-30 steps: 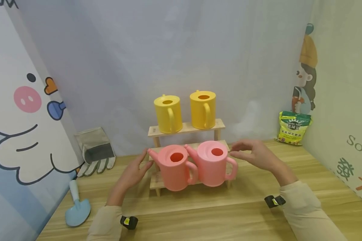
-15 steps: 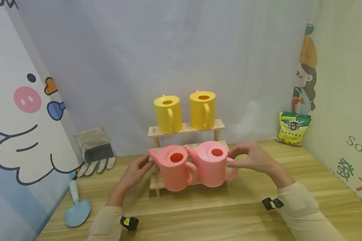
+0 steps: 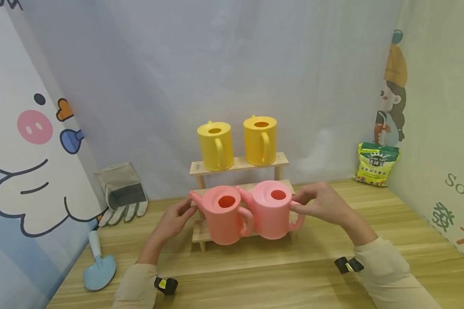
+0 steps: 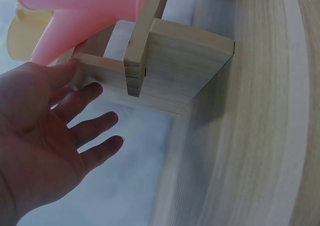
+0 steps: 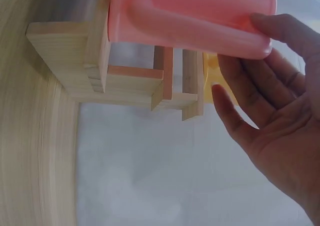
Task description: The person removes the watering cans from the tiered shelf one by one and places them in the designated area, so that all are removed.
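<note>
Two pink watering cans stand side by side on the lowest tier of a wooden stepped stand [image 3: 198, 237]. At the spout tip of the left, darker pink can [image 3: 223, 223] is my left hand [image 3: 172, 221]; its fingers are spread and loosely bent in the left wrist view, and whether they touch the spout is unclear. My right hand [image 3: 325, 204] pinches the top of the handle [image 5: 195, 33] of the right, lighter can [image 3: 272, 219], thumb on the near side and fingers beyond. Two yellow watering cans [image 3: 216, 150] stand on the top tier, handles facing me.
At the left lie a light blue trowel [image 3: 99, 270] and a pair of grey-white work gloves [image 3: 123, 191]. A green and yellow bag [image 3: 377, 165] leans near the right wall. Behind the stand hangs a pale curtain [image 3: 139, 86]. The wooden table [image 3: 255, 279] stretches in front.
My right hand has moved left from beside the lighter pink can onto its handle. The left hand's fingers have bent lower by the spout tip. The cans have stayed in place.
</note>
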Motion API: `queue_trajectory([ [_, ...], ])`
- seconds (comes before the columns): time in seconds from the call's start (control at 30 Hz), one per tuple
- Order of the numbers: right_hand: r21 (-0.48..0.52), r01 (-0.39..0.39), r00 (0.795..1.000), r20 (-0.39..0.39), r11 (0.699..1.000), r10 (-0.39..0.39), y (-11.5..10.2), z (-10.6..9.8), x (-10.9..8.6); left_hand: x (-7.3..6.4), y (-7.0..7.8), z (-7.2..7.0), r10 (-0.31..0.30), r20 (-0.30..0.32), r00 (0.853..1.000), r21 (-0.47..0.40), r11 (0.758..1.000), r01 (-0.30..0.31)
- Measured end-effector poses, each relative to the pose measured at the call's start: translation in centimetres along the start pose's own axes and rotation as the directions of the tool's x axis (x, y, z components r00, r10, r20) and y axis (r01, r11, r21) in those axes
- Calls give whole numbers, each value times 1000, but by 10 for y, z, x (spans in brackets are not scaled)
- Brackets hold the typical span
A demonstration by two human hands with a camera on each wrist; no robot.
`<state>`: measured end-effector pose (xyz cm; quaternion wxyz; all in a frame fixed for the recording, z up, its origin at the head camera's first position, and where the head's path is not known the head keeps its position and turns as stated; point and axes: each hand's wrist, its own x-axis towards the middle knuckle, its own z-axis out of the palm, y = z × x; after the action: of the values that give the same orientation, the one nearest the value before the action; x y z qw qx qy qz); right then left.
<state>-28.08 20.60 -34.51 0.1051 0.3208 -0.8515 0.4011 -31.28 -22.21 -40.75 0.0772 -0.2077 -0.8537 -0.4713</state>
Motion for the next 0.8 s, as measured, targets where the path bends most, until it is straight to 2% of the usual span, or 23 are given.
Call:
queue_trajectory([
  [0.27, -19, -36, 999, -23, 999, 36, -2, 2, -1, -1, 4, 1, -35, -18, 999, -19, 999, 34],
  [0.4, 25, -90, 996, -11, 996, 91, -2, 0, 0, -3, 17, 0, -55, -17, 998, -25, 998, 54],
  [0.53, 98, -182, 983, 8, 978, 182, -4, -3, -1, -4, 26, -1, -41, -18, 999, -38, 998, 40],
  [0.63, 126, -241, 970, 16, 962, 241, -7, -5, -2, -3, 16, 1, -36, -11, 999, -61, 997, 35],
  [0.8, 148, -272, 962, 19, 951, 272, -9, -8, -3, 1, -2, 3, -48, 3, 999, -129, 990, 48],
])
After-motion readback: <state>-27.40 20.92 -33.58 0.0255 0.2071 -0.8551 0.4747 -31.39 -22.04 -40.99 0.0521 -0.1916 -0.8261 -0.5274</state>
